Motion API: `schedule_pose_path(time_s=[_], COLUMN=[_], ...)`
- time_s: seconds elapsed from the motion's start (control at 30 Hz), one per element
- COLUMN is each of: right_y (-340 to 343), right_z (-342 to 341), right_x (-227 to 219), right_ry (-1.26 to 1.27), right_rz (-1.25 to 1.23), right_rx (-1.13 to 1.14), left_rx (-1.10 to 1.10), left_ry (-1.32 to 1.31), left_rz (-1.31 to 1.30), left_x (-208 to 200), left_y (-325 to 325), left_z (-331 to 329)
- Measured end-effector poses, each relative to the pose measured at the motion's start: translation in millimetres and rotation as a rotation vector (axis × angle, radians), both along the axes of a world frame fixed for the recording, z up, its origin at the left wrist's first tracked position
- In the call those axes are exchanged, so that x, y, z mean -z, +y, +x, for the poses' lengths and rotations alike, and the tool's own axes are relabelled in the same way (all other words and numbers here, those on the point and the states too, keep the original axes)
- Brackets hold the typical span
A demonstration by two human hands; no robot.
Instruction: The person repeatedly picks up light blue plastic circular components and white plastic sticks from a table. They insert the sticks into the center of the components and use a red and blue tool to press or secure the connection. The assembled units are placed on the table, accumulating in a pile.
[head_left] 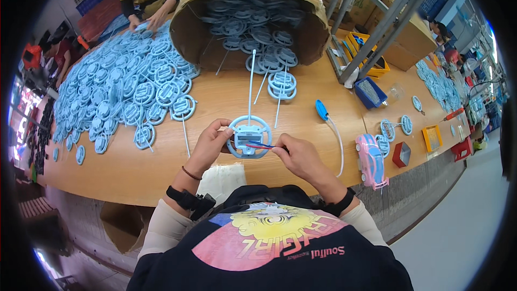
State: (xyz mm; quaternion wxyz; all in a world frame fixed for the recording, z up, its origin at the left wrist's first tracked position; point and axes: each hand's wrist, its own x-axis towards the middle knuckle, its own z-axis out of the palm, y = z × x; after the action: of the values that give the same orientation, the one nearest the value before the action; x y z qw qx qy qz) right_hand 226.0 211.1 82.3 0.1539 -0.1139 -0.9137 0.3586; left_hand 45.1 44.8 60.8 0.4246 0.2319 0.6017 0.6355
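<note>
In front of me is a light blue toy steering wheel (pixel 260 122) with a long thin stem pointing away, its back with a rectangular recess facing up. My left hand (pixel 216 139) grips its left rim between thumb and fingers. At its right side my right hand (pixel 293 152) pinches a thin red-and-blue piece (pixel 260 145), which reaches over the recess. Whether that piece is tweezers or a pair of wires, I cannot tell. Another steering wheel (pixel 281 85) lies just beyond, at the mouth of a cardboard box (pixel 186 35) filled with more of them.
A big heap of steering wheels (pixel 116 83) covers the table's left side, where another person's hands (pixel 153 19) work. To the right lie a blue bulb with tube (pixel 321 110), a pink toy car (pixel 370 159), a blue bin (pixel 370 94), a dark red box (pixel 401 154) and a metal frame (pixel 377 37).
</note>
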Motion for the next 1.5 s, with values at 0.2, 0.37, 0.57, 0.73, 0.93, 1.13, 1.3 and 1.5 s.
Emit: schedule_pose_path(time_s=[0.2,0.37,0.57,0.73,0.93,1.13,1.3,1.5], right_y=[8,8,2,1,-1,-4,-9,-7], right_z=[-1,-4,-6,-11,-9,-14,-22,-27], right_x=[-1,3,-3,10,14,26,32,36], right_ry=[-0.009,0.026,0.032,0.056,0.055,0.033,0.051,0.039], right_rz=[-0.055,-0.114,-0.087,-0.163,-0.156,-0.168,-0.209,-0.255], right_rx=[0.019,0.011,0.002,0.001,-0.001,0.034,0.086,0.138], left_rx=[0.035,-0.022,0.008,0.081,0.079,0.015,-0.054,-0.089], left_ry=[-0.087,-0.132,-0.192,-0.382,-0.594,-0.586,-0.616,-0.652], left_rz=[0.036,0.089,0.065,0.196,0.287,0.29,0.254,0.234], left_x=[-4,-6,7,10,19,41,49,46], left_y=[11,15,7,9,16,17,23,34], left_z=[1,1,-6,0,8,5,-5,-10])
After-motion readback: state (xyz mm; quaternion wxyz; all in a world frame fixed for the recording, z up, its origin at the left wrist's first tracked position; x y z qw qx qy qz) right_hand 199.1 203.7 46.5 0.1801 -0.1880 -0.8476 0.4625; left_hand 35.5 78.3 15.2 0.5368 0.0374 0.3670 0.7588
